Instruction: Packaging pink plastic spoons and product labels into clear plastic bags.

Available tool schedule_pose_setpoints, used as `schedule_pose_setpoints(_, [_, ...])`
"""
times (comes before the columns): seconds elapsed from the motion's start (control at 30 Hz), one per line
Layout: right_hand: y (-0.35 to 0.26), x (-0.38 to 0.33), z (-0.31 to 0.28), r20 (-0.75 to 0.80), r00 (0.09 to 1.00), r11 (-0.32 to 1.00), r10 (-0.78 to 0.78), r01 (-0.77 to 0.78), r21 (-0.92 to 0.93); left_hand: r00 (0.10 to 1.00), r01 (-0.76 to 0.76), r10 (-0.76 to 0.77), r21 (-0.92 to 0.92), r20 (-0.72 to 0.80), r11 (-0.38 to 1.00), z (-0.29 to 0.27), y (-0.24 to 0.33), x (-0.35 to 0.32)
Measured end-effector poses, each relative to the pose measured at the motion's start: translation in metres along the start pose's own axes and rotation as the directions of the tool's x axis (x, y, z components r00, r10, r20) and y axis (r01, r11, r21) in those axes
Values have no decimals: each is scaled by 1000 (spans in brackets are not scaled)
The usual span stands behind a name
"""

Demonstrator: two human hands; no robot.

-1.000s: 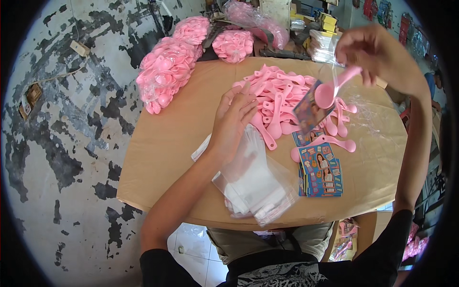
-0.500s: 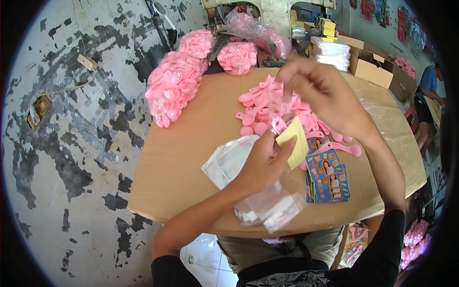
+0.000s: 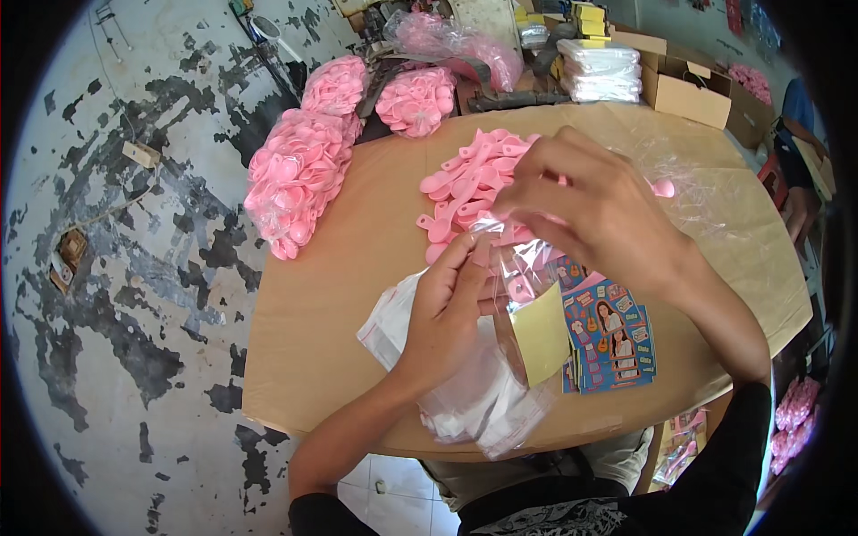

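Step in hand: bagging. Left hand [image 3: 444, 308] pinches small clear plastic bag with yellow card [image 3: 527, 304] above tan table [image 3: 340, 295]; right hand [image 3: 594, 210] closed at its mouth, apparently inserting pink plastic spoon [image 3: 517, 288]. Next move, likely: seat spoon fully.
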State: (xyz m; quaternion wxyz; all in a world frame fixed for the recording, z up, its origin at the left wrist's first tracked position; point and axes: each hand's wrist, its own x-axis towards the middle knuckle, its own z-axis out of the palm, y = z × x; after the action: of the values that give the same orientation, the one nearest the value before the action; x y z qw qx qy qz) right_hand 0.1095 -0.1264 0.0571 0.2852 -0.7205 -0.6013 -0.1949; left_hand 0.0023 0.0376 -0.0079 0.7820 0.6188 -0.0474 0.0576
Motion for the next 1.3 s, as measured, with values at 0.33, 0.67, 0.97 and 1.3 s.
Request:
schedule_pose_setpoints(0.33, [13, -9, 20, -72, 965, 942, -253, 228, -246, 999, -21, 14, 237, 31, 971, 2, 2, -2])
schedule_pose_setpoints(0.67, [8, -6, 20, 37, 969, 929, -243, 243, -278, 982, -186, 162, 671, 99, 717, -10, -8, 0])
schedule_pose_setpoints(0.97, [12, -11, 21, 10, 998, 985, -58, 59, -165, 962, -253, 201, 871, 183, 421, -2, -4, 1])
schedule_pose_setpoints(1.3, [150, -92, -109, 244, 832, 512, 497, -509, 692, 1000, 8, -7, -11, 25, 1000, -6, 1, 7])
